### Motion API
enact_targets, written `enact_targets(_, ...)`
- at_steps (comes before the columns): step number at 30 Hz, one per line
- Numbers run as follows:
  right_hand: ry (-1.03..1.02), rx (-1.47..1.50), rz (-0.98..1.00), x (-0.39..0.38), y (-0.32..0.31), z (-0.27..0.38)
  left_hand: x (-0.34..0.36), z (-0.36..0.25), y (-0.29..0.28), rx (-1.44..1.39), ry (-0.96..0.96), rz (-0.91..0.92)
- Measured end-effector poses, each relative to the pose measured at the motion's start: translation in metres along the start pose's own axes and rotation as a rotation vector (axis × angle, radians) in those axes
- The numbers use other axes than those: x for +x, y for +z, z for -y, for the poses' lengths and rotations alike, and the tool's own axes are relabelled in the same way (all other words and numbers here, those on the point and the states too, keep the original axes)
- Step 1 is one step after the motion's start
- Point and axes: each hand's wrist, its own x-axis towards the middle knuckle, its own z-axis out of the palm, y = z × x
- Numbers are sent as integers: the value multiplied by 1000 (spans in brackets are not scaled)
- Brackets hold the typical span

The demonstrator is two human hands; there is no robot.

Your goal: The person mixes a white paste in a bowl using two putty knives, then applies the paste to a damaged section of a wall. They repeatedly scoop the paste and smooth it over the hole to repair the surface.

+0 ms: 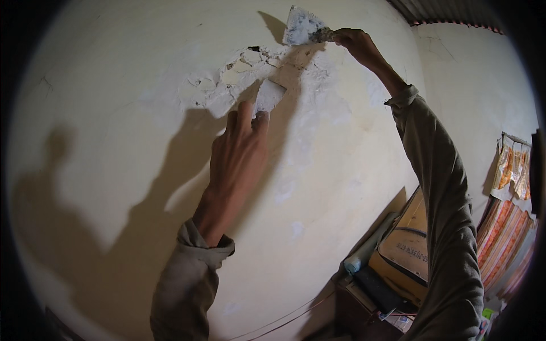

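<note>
My left hand [239, 150] is raised in front of the wall and closed on a small putty knife [269, 95], its pale blade pointing up toward the damaged patch. Higher and to the right, my right hand [359, 46] grips the handle of a wider putty knife [301, 27], whose blade is coated with white filler. Between and left of the two blades, the cream wall [318, 187] has a broken patch [242, 68] with cracked, peeling plaster and a dark hole. Whitish filler is smeared around and below it. Whether either blade touches the wall, I cannot tell.
At the lower right, a large yellow-brown case [404, 244] leans by the wall beside a rolled light-blue item [352, 265]. An orange striped curtain [505, 233] hangs on the right wall. Thin cables [284, 322] run along the wall below. Corrugated roofing [449, 12] shows at the top right.
</note>
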Motion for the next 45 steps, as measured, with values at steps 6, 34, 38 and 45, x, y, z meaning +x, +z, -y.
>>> enact_targets(6,-107,-22,56,9,34,27,-37,-11,-9,-150,-24,5)
enact_targets(34,869,1037,792,-452,-18,158,-327,-139,-33,-1943,-1336,152)
enact_targets(38,874,966,852,-461,-22,180,-340,-140,-50,-1929,-1367,152)
enact_targets(45,830,828,902,-468,-28,213,-368,-133,-71,-1906,-1309,172)
